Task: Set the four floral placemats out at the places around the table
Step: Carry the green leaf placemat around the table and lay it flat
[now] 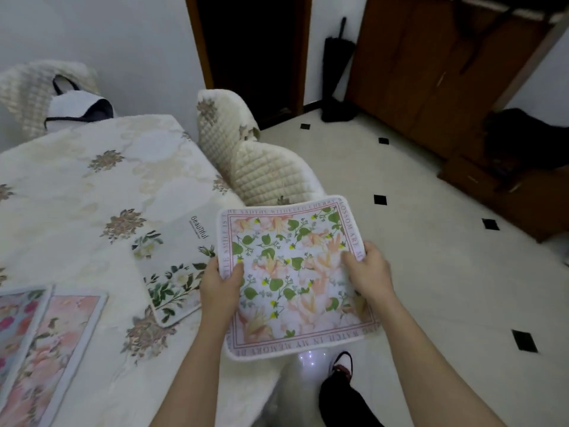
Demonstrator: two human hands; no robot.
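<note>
I hold a square placemat with peach flowers, green leaves and a lettered pink border (292,272) in the air past the table's right edge. My left hand (220,286) grips its left edge and my right hand (368,274) grips its right edge. A pale placemat with white flowers and the word "Beautiful" (177,263) lies flat on the table (77,192) just left of my left hand. Two more mats lie at the table's near left, overlapping: a pink floral one (61,340) and a blue one with red flowers (15,322), cut off by the frame.
A cream flowered cloth covers the table. Two quilted cream chairs (243,158) stand along its right side. Another chair (34,90) at the far end carries a white and dark bag (78,110). Tiled floor (431,272) spreads right toward wooden cabinets (431,72).
</note>
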